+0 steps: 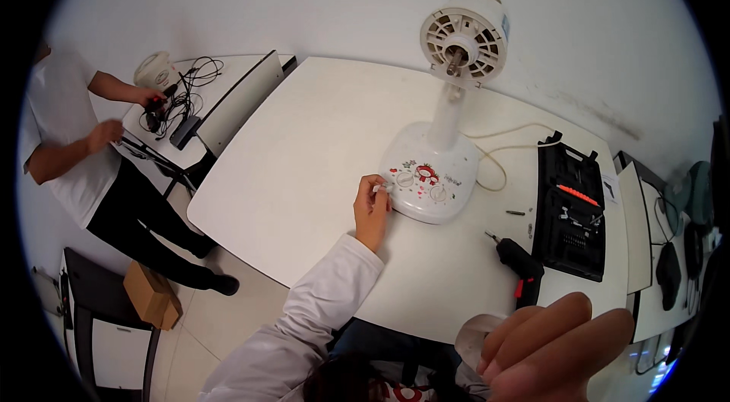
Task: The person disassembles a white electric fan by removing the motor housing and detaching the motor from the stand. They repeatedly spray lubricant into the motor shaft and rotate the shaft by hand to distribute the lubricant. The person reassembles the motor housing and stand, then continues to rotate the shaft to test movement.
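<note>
A table fan's white base (414, 208) with red decorations and two knobs stands on the white table. Its post carries the bare motor housing (465, 37), with the shaft showing and no blades on it. At the base's near left edge is my left hand (371, 216), fingers pinched around a small pale piece (382, 187) whose kind I cannot make out. My right hand (551, 345) is raised close to the camera at the lower right, its fingers curled. Against its fingertips is a pale, rounded, translucent piece (473, 337), partly hidden by the fingers.
A black power screwdriver (521, 269) lies right of the base, with small metal bits (515, 212) beyond it. Farther right is an open black tool case (574, 231). The fan's cord (498, 174) loops behind. At left, another person (84, 136) works by a table (236, 109) with cables.
</note>
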{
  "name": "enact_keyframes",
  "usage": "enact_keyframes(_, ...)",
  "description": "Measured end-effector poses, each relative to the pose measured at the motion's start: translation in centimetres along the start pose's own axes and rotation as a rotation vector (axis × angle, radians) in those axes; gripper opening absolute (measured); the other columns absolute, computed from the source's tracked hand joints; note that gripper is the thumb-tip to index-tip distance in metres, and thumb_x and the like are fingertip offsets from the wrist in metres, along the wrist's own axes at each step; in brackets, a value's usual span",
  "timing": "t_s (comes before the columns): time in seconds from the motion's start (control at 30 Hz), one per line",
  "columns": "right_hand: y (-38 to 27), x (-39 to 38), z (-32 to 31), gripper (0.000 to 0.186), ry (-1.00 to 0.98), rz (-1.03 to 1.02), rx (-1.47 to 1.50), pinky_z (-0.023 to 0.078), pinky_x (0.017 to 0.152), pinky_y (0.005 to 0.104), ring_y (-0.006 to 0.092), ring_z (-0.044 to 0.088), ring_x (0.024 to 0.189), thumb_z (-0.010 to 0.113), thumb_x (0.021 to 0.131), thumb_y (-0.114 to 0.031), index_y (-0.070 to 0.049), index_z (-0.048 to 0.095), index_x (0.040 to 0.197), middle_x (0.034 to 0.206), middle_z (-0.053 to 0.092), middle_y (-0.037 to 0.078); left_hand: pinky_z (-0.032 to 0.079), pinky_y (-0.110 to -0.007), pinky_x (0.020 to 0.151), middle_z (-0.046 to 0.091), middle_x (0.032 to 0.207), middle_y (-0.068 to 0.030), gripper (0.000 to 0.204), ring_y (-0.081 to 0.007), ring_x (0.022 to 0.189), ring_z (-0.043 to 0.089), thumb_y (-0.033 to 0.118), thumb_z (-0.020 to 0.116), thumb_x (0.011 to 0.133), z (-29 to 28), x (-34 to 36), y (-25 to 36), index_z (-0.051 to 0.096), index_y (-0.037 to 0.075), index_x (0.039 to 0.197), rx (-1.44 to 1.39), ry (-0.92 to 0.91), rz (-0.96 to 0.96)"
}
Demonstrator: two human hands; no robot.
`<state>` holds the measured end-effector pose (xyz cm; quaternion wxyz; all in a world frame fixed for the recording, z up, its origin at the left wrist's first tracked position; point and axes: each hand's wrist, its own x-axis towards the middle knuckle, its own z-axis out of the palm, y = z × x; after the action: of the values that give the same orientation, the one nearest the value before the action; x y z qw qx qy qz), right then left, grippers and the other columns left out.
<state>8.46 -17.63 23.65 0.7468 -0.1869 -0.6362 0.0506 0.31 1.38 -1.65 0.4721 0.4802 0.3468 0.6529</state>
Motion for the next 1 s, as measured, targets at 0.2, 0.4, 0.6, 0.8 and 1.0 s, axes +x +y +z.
enact_keyframes(0.2,-1.9,-2.5,-0.2,0.059,0.098,0.225,-0.111,0.036,0.052,0.0239,0.0189,0.043,0.062,0.041,0.065,0.01,-0.043,0.047,0.089,0.086,0.048,0.015,0.037,-0.021,0.053,0.049,0.078,0.0,0.007,-0.0058,0.057,0.043,0.005,0.044,0.089,0.2,-0.2,0.3,0.047,0.005,0.095,-0.005,0.013,-0.004)
enact_keyframes(0.4,1.1,-0.6,3.8,0.073,0.424,-0.157,0.139,0.035,0.046,0.0215,0.0183,0.045,0.059,0.046,0.062,0.013,-0.049,0.046,0.1,0.084,0.048,0.017,0.038,-0.021,0.053,0.049,0.077,-0.0003,0.007,-0.006,0.058,0.043,0.005,0.044,0.089,0.0,-0.2,0.3,0.047,0.005,0.095,0.015,0.009,-0.011)
enact_keyframes(0.6,-0.4,-1.2,0.3,0.061,0.07,0.157,0.227,0.039,0.049,0.0237,0.0194,0.048,0.061,0.056,0.063,0.004,-0.036,0.049,0.108,0.09,0.051,0.017,0.038,-0.021,0.053,0.049,0.074,-0.0002,0.008,-0.0061,0.057,0.043,0.006,0.044,0.089,1.6,-0.3,0.4,0.048,0.005,0.096,-0.005,-0.011,-0.014)
enact_keyframes(0.8,3.3,-3.7,-6.1,0.039,-0.552,0.398,-0.184,0.049,0.057,0.0278,0.0153,0.059,0.069,0.058,0.071,0.001,-0.015,0.064,0.106,0.095,0.059,0.005,0.04,-0.021,0.055,0.051,0.077,-0.0006,0.011,-0.0065,0.061,0.046,0.005,0.048,0.087,-0.8,-0.8,0.3,0.049,0.004,0.099,0.107,-0.035,-0.013)
enact_keyframes(1.0,4.6,-16.3,-15.4,0.038,-0.339,0.643,-1.012,0.049,0.063,0.0305,0.0253,0.059,0.075,0.053,0.068,0.009,-0.007,0.062,0.101,0.09,0.06,0.01,0.044,-0.025,0.067,0.058,0.077,-0.0061,0.018,-0.0111,0.066,0.053,0.002,0.052,0.085,0.8,-3.2,3.6,0.053,0.0,0.103,0.413,-0.355,0.061)
